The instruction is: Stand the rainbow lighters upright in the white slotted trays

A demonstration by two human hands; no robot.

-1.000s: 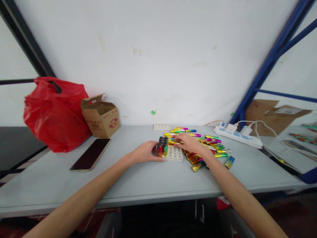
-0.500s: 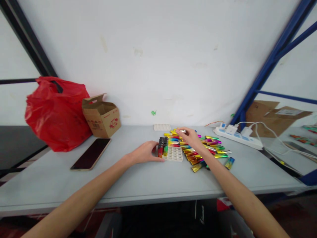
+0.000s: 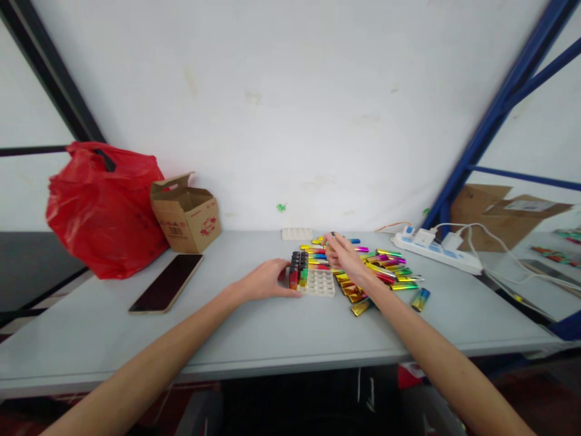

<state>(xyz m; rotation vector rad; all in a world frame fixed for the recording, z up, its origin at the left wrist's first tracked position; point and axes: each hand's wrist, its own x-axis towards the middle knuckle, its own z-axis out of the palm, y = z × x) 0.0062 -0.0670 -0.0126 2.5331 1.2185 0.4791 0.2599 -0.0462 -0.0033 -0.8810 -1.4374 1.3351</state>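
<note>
A white tray point(image 3: 323, 283) with rows of round-edged slots lies on the table. Black-topped lighters point(image 3: 298, 266), red and green in the body, stand upright in its left end. My left hand point(image 3: 267, 280) wraps round that end, thumb along the front edge and fingers behind. Over the tray's far right corner, my right hand point(image 3: 341, 253) is closed on a lighter; its dark top point(image 3: 333, 234) shows above the fingers and its body is mostly hidden. Beneath and beside this hand spreads a pile of shiny multicoloured lighters point(image 3: 385, 272).
A second white tray point(image 3: 297, 234) lies by the wall. On the left are a phone point(image 3: 166, 283), an open cardboard box point(image 3: 186, 215) and a red plastic bag point(image 3: 104, 209). A power strip point(image 3: 438, 249) with cables sits at right, near a blue metal frame point(image 3: 494, 121).
My right hand has turned and dropped slightly, and the lighter in it now points upward with its dark top showing. My left hand stays at the tray's end.
</note>
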